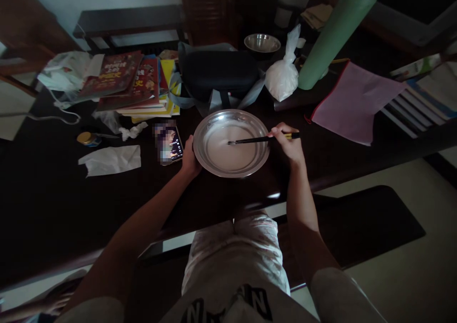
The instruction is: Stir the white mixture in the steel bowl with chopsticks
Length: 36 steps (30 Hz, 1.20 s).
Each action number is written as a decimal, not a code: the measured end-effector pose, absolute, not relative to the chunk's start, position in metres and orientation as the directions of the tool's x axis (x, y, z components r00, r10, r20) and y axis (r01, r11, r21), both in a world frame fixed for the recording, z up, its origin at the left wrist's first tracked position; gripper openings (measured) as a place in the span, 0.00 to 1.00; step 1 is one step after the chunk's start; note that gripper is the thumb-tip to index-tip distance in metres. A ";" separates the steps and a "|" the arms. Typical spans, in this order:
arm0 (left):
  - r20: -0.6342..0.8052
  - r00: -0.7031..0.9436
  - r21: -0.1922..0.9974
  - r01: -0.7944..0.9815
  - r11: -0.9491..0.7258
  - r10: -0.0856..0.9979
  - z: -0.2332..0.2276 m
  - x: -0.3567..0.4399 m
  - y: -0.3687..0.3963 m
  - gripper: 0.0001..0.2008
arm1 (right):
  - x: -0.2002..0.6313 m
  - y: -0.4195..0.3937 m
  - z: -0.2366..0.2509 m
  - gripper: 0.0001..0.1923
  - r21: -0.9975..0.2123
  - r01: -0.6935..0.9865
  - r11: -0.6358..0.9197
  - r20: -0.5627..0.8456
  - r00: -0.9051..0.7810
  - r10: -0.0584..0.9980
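While left hand [190,158] grips the rim of the steel pan [214,168] at frame centre, right hand [288,144] pinches chopsticks [257,139], fingers pressed together, tips in white liquid [228,154]. Phone [168,143] just left of pan; green flask [332,32] upper right.

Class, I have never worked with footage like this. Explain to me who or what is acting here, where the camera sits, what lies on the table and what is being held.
No machine here: a person works with two bare hands. The single picture comes from a camera on the person's head, looking down, so you see their own arms and lap. The left hand steadies the rim of a metal dish holding a whitish liquid. The right hand has its grip on dark chopsticks, tips in the liquid. On the dark table lie a phone, stacked books, crumpled tissue, a black case, a tied white bag, a green flask and a pink folder.
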State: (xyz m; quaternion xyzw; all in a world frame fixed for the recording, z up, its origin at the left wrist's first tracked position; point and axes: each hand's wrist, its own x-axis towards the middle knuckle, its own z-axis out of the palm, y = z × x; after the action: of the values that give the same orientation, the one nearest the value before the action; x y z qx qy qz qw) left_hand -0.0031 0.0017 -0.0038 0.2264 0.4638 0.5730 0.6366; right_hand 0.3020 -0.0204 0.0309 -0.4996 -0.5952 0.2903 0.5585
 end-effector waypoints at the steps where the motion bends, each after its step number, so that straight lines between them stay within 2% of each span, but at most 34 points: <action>1: -0.334 -0.087 0.818 -0.522 0.243 0.938 -0.004 -0.003 0.002 0.19 | 0.303 -0.021 0.031 0.27 -0.908 0.264 0.325 0.375 0.168 0.912; 4: -0.349 -0.087 0.802 -0.542 0.249 0.933 -0.003 -0.003 0.001 0.17 | 0.304 -0.022 0.031 0.28 -0.926 0.234 0.297 0.346 0.209 0.914; 9: -0.346 -0.085 0.796 -0.553 0.245 0.934 0.000 -0.002 0.001 0.16 | 0.300 -0.022 0.032 0.28 -0.907 0.279 0.315 0.347 0.070 0.935; 14: -0.352 -0.083 0.796 -0.551 0.251 0.932 0.001 -0.001 0.001 0.17 | 0.304 -0.023 0.031 0.27 -0.923 0.229 0.309 0.358 0.218 0.908; 20: -0.342 -0.087 0.802 -0.545 0.243 0.936 0.000 -0.001 0.001 0.17 | 0.301 -0.022 0.032 0.26 -0.910 0.247 0.333 0.357 0.057 0.932; 25: -0.323 -0.093 0.815 -0.533 0.227 0.942 -0.002 -0.002 0.001 0.18 | 0.304 -0.023 0.034 0.28 -0.921 0.259 0.291 0.345 0.195 0.918; 31: -0.321 -0.088 0.808 -0.544 0.224 0.943 -0.004 -0.003 0.002 0.18 | 0.300 -0.023 0.034 0.26 -0.917 0.240 0.319 0.338 0.042 0.940; 36: -0.348 -0.063 0.789 -0.559 0.256 0.935 -0.003 -0.002 0.002 0.18 | 0.304 -0.025 0.034 0.27 -0.925 0.242 0.291 0.340 0.191 0.921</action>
State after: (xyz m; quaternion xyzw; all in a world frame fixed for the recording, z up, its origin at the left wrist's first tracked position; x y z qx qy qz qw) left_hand -0.0021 0.0017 -0.0031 0.2088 0.4505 0.5730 0.6520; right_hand 0.3037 -0.0247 0.0343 -0.5164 -0.5630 0.2960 0.5733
